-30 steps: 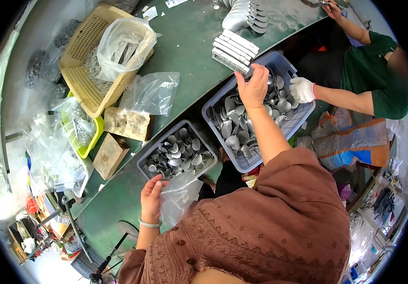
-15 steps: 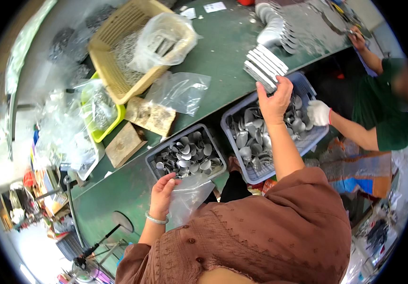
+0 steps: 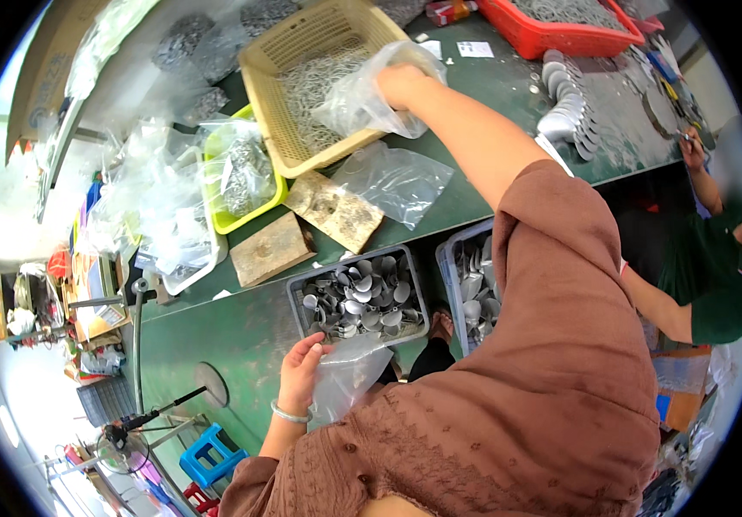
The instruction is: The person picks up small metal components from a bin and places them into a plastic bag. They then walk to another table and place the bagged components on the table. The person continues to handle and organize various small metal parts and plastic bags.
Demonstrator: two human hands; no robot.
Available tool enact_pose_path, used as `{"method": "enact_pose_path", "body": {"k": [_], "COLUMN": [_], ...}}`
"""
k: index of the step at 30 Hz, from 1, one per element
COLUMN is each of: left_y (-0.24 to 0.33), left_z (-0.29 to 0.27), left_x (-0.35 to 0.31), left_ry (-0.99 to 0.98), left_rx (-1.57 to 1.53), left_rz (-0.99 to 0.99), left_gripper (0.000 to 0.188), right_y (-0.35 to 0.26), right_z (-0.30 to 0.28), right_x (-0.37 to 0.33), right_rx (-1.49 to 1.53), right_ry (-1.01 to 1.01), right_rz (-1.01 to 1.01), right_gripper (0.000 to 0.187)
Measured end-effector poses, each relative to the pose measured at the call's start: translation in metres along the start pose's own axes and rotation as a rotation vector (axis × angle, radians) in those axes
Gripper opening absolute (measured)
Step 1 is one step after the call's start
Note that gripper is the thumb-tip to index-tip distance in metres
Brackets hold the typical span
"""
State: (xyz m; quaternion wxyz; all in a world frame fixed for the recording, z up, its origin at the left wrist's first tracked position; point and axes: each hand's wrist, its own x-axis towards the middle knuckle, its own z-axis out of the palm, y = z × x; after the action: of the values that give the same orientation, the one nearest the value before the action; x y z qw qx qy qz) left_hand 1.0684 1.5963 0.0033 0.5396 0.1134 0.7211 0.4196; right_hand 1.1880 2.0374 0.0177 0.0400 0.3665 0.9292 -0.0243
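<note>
Right hand (image 3: 401, 84) clenched on clear bag (image 3: 366, 103) over yellow basket (image 3: 302, 52).
Left hand (image 3: 302, 375) grips second plastic bag (image 3: 349, 379), just below grey parts tray (image 3: 358, 297).

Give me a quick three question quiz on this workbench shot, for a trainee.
1. True or false: the right hand is reaching into the clear plastic bag at the tan basket.
2. Which does the left hand hold? A) a wooden block B) a clear bag C) a red tray
3. Fill in: the grey bin nearest the left hand holds small ___ parts.

Key:
1. True.
2. B: it holds a second clear bag at the table edge.
3. Metal: grey, rounded pieces.
</note>
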Motion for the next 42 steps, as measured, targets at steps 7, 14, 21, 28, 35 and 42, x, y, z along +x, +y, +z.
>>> {"method": "enact_pose_path", "body": {"k": [7, 14, 21, 28, 35, 42], "left_y": [-0.014, -0.007, 0.009, 0.049, 0.09, 0.076], "left_z": [-0.025, -0.023, -0.01, 0.05, 0.175, 0.259], "left_x": [-0.008, -0.009, 0.019, 0.044, 0.06, 0.08], "left_ry": [0.08, 0.085, -0.107, -0.324, -0.706, -0.761], "left_rx": [-0.028, -0.094, -0.073, 0.156, 0.215, 0.147], "left_rz": [-0.015, 0.036, 0.071, 0.233, 0.225, 0.076], "left_gripper": [0.026, 0.025, 0.026, 0.03, 0.04, 0.025], "right_y": [0.012, -0.022, 0.036, 0.01, -0.024, -0.038], "right_z": [0.052, -0.038, -0.012, -0.005, 0.017, 0.066], "right_x": [0.054, -0.021, -0.059, -0.172, -0.266, -0.302], "right_rx": [0.005, -0.315, 0.02, 0.317, 0.343, 0.41], "right_ry": [0.003, -0.092, 0.609, 0.714, 0.732, 0.717], "right_rz": [-0.148, -0.174, -0.031, 0.059, 0.374, 0.614], "right_gripper": [0.024, 0.02, 0.008, 0.011, 0.016, 0.016]}}
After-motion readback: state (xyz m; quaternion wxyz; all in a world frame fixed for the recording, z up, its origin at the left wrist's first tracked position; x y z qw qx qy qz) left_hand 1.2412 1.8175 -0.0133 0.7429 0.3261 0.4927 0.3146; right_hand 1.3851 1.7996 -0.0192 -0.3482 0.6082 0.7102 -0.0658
